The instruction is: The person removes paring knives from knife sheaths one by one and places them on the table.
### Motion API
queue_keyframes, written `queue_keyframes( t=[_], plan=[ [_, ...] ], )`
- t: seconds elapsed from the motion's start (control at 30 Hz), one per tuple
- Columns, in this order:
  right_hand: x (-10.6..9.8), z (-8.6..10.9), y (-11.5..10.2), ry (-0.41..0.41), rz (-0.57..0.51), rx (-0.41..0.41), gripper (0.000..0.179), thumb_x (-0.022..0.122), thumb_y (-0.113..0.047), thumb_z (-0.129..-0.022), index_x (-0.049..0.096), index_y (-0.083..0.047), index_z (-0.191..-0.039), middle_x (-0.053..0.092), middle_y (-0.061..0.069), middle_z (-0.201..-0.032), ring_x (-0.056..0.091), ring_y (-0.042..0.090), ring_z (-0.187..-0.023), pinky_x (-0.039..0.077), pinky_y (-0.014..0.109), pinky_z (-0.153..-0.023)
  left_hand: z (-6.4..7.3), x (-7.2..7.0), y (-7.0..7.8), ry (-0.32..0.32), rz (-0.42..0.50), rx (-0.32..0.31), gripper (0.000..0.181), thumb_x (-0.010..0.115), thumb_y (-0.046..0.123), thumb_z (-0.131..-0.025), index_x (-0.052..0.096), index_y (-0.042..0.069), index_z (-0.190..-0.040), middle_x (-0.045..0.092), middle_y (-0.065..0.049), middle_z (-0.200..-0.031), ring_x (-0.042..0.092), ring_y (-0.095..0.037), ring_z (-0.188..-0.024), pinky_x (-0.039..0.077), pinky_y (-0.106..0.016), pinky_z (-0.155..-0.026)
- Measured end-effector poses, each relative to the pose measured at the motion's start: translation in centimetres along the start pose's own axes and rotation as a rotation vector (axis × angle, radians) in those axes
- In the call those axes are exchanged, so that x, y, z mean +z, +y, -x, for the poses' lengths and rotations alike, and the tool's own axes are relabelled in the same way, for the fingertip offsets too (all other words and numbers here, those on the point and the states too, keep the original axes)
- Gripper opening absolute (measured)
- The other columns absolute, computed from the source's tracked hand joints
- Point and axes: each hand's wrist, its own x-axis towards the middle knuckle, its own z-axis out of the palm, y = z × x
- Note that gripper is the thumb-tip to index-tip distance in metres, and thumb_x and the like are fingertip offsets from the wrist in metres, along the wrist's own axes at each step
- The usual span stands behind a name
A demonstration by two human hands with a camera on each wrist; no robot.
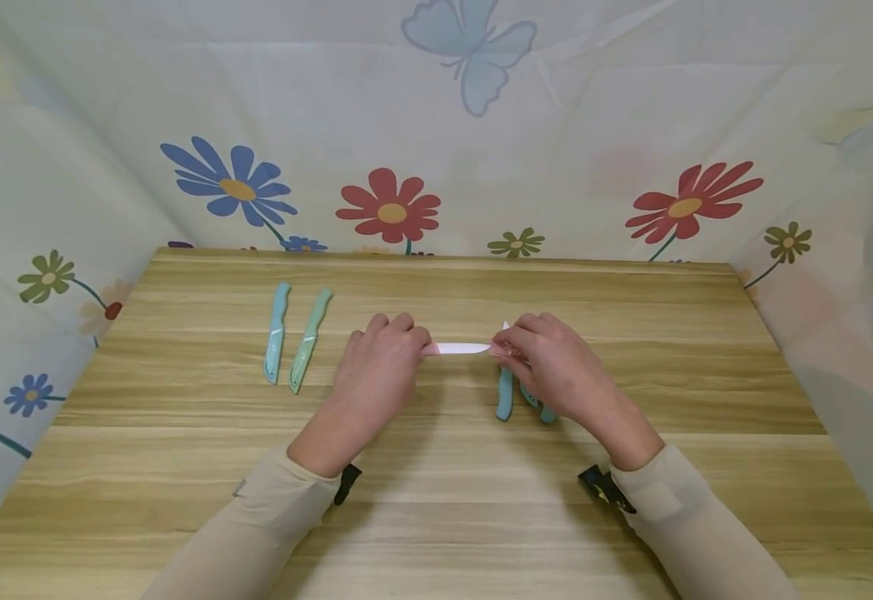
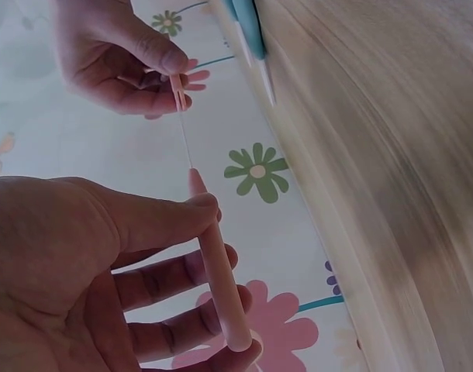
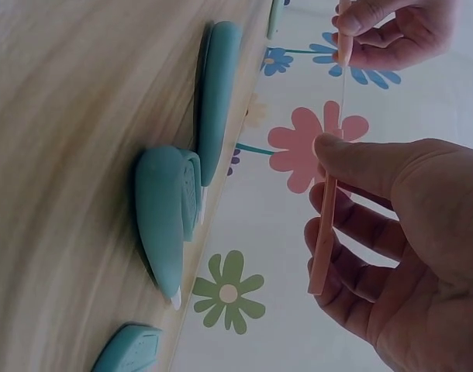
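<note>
My left hand (image 1: 379,362) grips a paring knife by its pink handle (image 2: 223,283), with the thumb on one side and the fingers on the other. The white blade (image 1: 460,348) points right, level above the table. Between thumb and fingers of my right hand (image 1: 559,362) is a pink blade sheath (image 3: 322,240), its mouth right at the blade's tip. Below the right hand lie unsheathed knives with white blades and teal handles, one handle (image 1: 504,396) beside another (image 3: 159,225). A teal sheath (image 3: 191,194) lies against them, partly hidden by the right hand in the head view.
On the left of the wooden table (image 1: 436,508) lie a sheathed blue knife (image 1: 276,333) and a sheathed green knife (image 1: 312,337), side by side. Another teal sheath (image 3: 129,349) shows near the right wrist. A flower-printed cloth (image 1: 526,175) stands around the table's back and sides.
</note>
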Motion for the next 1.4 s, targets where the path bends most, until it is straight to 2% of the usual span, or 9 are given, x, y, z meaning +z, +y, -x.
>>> queue_keyframes(
  t=[0.2,0.57,0.93,1.2,1.4],
  plan=[
    [-0.3,0.1,0.1,-0.015,-0.003,0.021,0.019,0.081,-0.02,-0.097,0.079,-0.009,-0.113,0.072,0.004,-0.104,0.063,0.025,-0.093,0.054,0.04,-0.085,0.0,-0.1,-0.1,-0.002,0.019,-0.016,0.021,0.069,0.029,-0.104,0.082,0.014,-0.11,0.069,-0.005,-0.098,0.061,-0.029,-0.091,0.058,-0.048,-0.072],
    [-0.6,0.1,0.4,-0.007,-0.011,0.051,0.022,0.081,-0.016,-0.097,0.078,-0.004,-0.115,0.071,0.007,-0.104,0.063,0.026,-0.093,0.056,0.038,-0.081,-0.4,-0.1,-0.3,-0.012,0.041,-0.045,0.016,0.07,0.024,-0.104,0.081,0.014,-0.11,0.068,-0.006,-0.098,0.059,-0.028,-0.087,0.058,-0.048,-0.069],
    [-0.7,-0.3,0.4,-0.009,-0.029,0.094,0.021,0.078,-0.021,-0.1,0.078,-0.003,-0.111,0.069,0.006,-0.095,0.061,0.021,-0.082,0.055,0.035,-0.072,-0.7,-0.1,-0.2,-0.016,0.063,-0.075,0.017,0.069,0.025,-0.105,0.08,0.012,-0.109,0.063,-0.006,-0.095,0.056,-0.026,-0.082,0.056,-0.046,-0.067],
    [-1.1,-1.0,0.2,-0.097,-0.076,0.2,0.025,0.072,-0.026,-0.104,0.077,-0.003,-0.111,0.072,0.005,-0.094,0.066,0.019,-0.079,0.057,0.038,-0.074,-1.1,0.1,0.0,0.01,0.039,-0.093,0.016,0.07,0.023,-0.104,0.08,0.011,-0.104,0.067,-0.006,-0.093,0.059,-0.028,-0.083,0.056,-0.05,-0.074],
    [-1.3,-1.6,0.0,-0.15,-0.103,0.26,0.034,0.066,-0.027,-0.106,0.071,-0.002,-0.128,0.073,0.007,-0.096,0.064,0.017,-0.072,0.054,0.037,-0.07,-1.5,0.6,0.2,-0.006,0.017,-0.097,0.019,0.068,0.023,-0.105,0.08,0.007,-0.104,0.066,-0.007,-0.09,0.058,-0.027,-0.076,0.055,-0.046,-0.07]
  ],
)
